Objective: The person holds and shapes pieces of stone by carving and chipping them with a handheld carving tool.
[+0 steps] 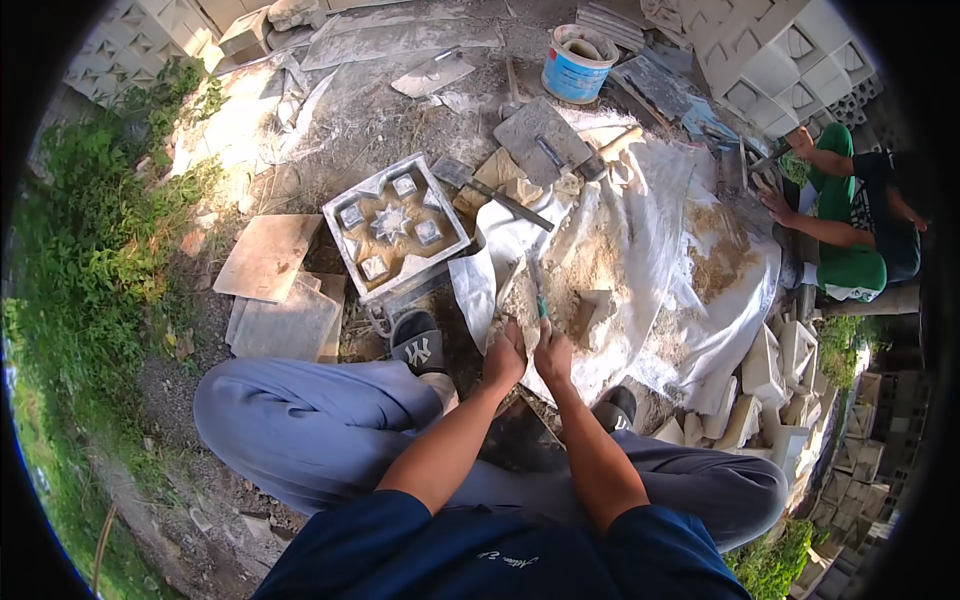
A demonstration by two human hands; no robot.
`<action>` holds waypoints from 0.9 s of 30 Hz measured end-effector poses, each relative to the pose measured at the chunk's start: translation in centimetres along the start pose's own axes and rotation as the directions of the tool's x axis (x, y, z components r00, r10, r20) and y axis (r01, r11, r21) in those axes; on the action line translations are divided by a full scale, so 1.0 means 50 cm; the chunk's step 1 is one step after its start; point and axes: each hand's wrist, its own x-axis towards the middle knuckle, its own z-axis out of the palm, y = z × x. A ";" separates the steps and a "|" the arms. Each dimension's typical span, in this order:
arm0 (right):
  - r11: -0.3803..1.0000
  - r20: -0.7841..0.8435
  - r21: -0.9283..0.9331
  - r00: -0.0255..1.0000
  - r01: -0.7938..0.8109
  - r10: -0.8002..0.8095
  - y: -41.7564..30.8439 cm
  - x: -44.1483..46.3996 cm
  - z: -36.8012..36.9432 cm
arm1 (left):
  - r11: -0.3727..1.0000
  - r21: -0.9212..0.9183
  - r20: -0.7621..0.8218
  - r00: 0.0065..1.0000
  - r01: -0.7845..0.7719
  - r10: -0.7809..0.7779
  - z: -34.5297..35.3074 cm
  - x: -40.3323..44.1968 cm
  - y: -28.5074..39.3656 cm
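Note:
In the middle of the head view my right hand (553,357) is closed around the green handle (542,306) of a tool with a narrow metal blade; its exact kind is unclear. Close on its left, my left hand (506,353) grips a pale, dusty block piece (517,302). The blade lies along or very near this piece. Beneath both is a white plastic sheet (655,320) strewn with sandy powder. To the left sits a square mould (442,222) with a star-shaped core and several smaller blocks inside. A long flat bar (508,200) lies by its upper right corner.
Flat boards (268,258) lie left of the mould. A blue and white bucket (579,68) stands at the back. Pale block pieces (742,420) are piled at right. Another person (860,210) in green trousers sits at far right, handling a tool. Patterned blocks (780,60) are stacked behind.

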 end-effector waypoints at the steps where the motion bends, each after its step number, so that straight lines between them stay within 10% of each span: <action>1: 0.995 -0.060 0.091 0.997 0.046 -0.041 -0.019 -0.006 -0.012 | 0.999 -0.020 0.083 0.996 0.039 -0.038 0.003 -0.004 -0.006; 9: 0.976 0.028 -0.131 0.984 -0.172 0.177 0.048 -0.012 0.003 | 0.998 0.067 0.066 0.998 -0.020 0.016 -0.009 -0.002 0.010; 27: 0.991 -0.108 0.080 0.989 0.106 -0.097 0.026 -0.010 -0.002 | 0.988 0.012 0.126 0.979 0.157 -0.157 0.007 0.000 0.000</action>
